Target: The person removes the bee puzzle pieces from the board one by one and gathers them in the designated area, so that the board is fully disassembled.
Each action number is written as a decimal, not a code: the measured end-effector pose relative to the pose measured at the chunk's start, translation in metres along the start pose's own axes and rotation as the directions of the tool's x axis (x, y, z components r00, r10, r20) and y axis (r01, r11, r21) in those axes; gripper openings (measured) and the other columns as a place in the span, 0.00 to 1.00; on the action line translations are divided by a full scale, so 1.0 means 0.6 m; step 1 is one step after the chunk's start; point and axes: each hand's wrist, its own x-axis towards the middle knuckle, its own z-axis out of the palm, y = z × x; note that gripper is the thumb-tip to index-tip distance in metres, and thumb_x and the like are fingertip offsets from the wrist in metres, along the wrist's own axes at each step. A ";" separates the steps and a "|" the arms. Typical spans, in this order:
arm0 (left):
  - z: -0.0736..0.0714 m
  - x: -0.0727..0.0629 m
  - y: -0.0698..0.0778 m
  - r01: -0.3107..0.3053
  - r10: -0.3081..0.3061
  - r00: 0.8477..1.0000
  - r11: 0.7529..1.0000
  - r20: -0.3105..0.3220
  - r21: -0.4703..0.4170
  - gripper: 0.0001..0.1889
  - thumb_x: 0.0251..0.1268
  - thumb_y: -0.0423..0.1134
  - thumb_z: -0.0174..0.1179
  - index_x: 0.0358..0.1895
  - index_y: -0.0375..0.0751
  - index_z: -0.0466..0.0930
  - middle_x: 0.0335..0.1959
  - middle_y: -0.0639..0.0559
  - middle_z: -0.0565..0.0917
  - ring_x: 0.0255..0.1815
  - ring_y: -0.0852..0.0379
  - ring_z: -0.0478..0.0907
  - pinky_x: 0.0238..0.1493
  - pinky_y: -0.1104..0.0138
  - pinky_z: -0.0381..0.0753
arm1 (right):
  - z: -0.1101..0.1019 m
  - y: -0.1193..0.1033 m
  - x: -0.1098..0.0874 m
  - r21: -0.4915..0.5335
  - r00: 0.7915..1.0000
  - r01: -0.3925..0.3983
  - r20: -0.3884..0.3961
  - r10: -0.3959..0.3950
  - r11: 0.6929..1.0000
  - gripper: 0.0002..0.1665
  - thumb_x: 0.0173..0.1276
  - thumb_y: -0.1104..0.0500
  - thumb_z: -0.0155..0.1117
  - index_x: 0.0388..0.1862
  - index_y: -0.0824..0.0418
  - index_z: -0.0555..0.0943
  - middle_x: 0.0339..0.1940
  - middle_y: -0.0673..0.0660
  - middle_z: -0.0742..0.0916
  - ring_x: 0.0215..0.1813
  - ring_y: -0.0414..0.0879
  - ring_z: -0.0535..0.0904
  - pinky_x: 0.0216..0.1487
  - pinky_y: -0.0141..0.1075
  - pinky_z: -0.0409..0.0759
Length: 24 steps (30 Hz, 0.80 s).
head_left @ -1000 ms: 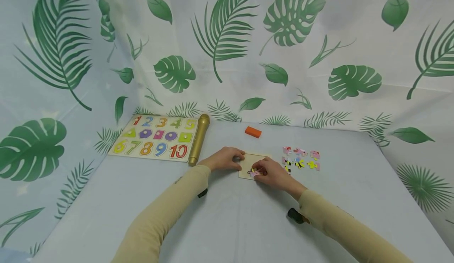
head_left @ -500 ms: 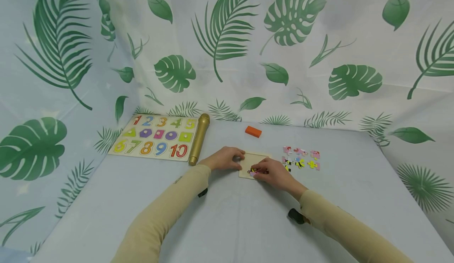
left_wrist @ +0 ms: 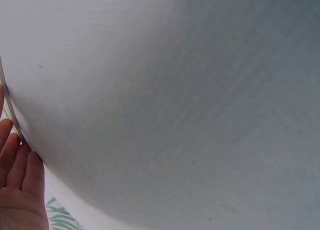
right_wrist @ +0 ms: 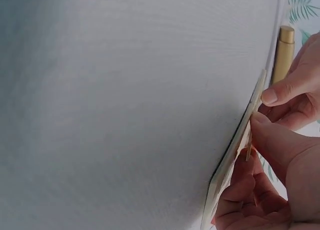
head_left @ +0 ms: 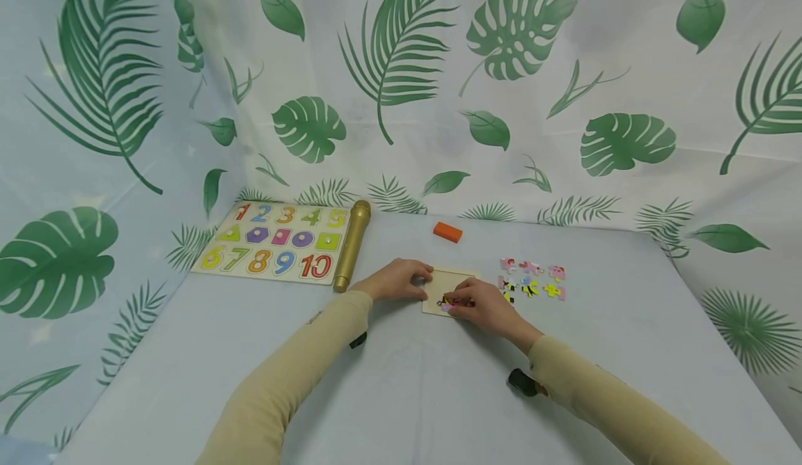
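Note:
A small square wooden puzzle tray [head_left: 443, 282] lies in the middle of the table. My left hand [head_left: 393, 280] rests at its left edge, thumb and index fingertips apart along the rim. In the left wrist view, the left fingers [left_wrist: 34, 175] lie fairly straight against that edge. My right hand [head_left: 491, 306] is over the tray's near right part, pinching a thin jigsaw piece [right_wrist: 249, 149] between thumb and fingertips. Pink, yellow and black print [head_left: 446, 305] shows beside those fingertips in the head view; the right hand hides the rest.
Several loose jigsaw pieces [head_left: 529, 287], pink and yellow, lie right of the tray. An orange block [head_left: 447, 232] sits behind it. At the left are a number-and-shape puzzle board [head_left: 276, 249] and a gold microphone-shaped cylinder [head_left: 352, 248]. Leaf-printed cloth walls [head_left: 413, 68] stand behind.
Both hands stay in nearly the same place. The right fingertips shift slightly, with the printed piece settling a little lower under them.

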 end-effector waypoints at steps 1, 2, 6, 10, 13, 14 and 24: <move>0.000 0.000 0.000 0.001 -0.001 1.000 1.000 0.000 0.001 0.23 0.61 0.40 0.69 0.59 0.38 0.80 0.67 0.48 0.74 0.69 0.52 0.68 0.71 0.65 0.63 | 0.000 0.000 -0.001 0.000 1.000 -0.005 -0.004 0.005 1.000 0.16 0.66 0.59 0.69 0.51 0.61 0.86 0.44 0.54 0.83 0.44 0.47 0.78 0.43 0.39 0.78; 0.000 0.000 0.000 0.000 0.000 1.000 1.000 -0.001 0.003 0.23 0.61 0.40 0.69 0.59 0.38 0.80 0.67 0.48 0.74 0.69 0.52 0.68 0.71 0.65 0.63 | -0.002 0.000 -0.002 -0.001 1.000 -0.008 -0.009 0.008 1.000 0.16 0.66 0.59 0.68 0.52 0.61 0.86 0.45 0.55 0.83 0.45 0.47 0.78 0.43 0.40 0.78; 0.001 0.000 -0.002 -0.008 0.008 1.000 1.000 -0.002 0.009 0.23 0.61 0.40 0.68 0.59 0.38 0.80 0.67 0.48 0.74 0.69 0.52 0.68 0.71 0.65 0.63 | -0.006 0.006 -0.012 -0.014 0.998 -0.043 -0.052 0.042 0.999 0.18 0.67 0.57 0.67 0.55 0.59 0.85 0.47 0.55 0.83 0.46 0.48 0.78 0.44 0.41 0.78; 0.002 0.001 -0.002 -0.010 0.011 1.000 1.000 -0.005 0.014 0.22 0.61 0.40 0.69 0.58 0.38 0.80 0.67 0.48 0.74 0.69 0.52 0.68 0.71 0.65 0.64 | -0.020 0.021 -0.038 -0.005 0.991 -0.089 -0.099 0.088 0.996 0.19 0.66 0.55 0.68 0.55 0.57 0.85 0.48 0.55 0.84 0.45 0.48 0.78 0.42 0.39 0.78; 0.001 0.001 -0.001 0.000 0.000 1.000 1.000 -0.005 0.009 0.22 0.61 0.40 0.69 0.58 0.38 0.80 0.67 0.48 0.74 0.69 0.52 0.68 0.70 0.65 0.64 | -0.041 0.038 -0.065 0.018 0.982 -0.137 -0.130 0.138 0.990 0.19 0.65 0.54 0.69 0.54 0.56 0.85 0.49 0.55 0.84 0.46 0.48 0.79 0.43 0.38 0.79; 0.001 0.001 0.000 0.005 -0.005 1.000 1.000 -0.004 0.004 0.22 0.61 0.40 0.69 0.58 0.38 0.80 0.67 0.48 0.74 0.69 0.52 0.68 0.70 0.65 0.65 | -0.048 0.043 -0.075 0.027 0.977 -0.159 -0.138 0.161 0.987 0.19 0.65 0.53 0.69 0.54 0.56 0.85 0.49 0.54 0.84 0.47 0.48 0.79 0.43 0.38 0.80; -0.001 -0.001 0.004 0.013 -0.013 1.000 1.000 0.012 -0.010 0.22 0.61 0.40 0.68 0.58 0.38 0.80 0.67 0.48 0.74 0.69 0.52 0.68 0.70 0.65 0.65 | -0.110 0.095 -0.152 -0.009 0.942 -0.314 -0.131 0.310 0.949 0.22 0.67 0.49 0.67 0.55 0.60 0.84 0.53 0.63 0.83 0.62 0.65 0.72 0.55 0.57 0.75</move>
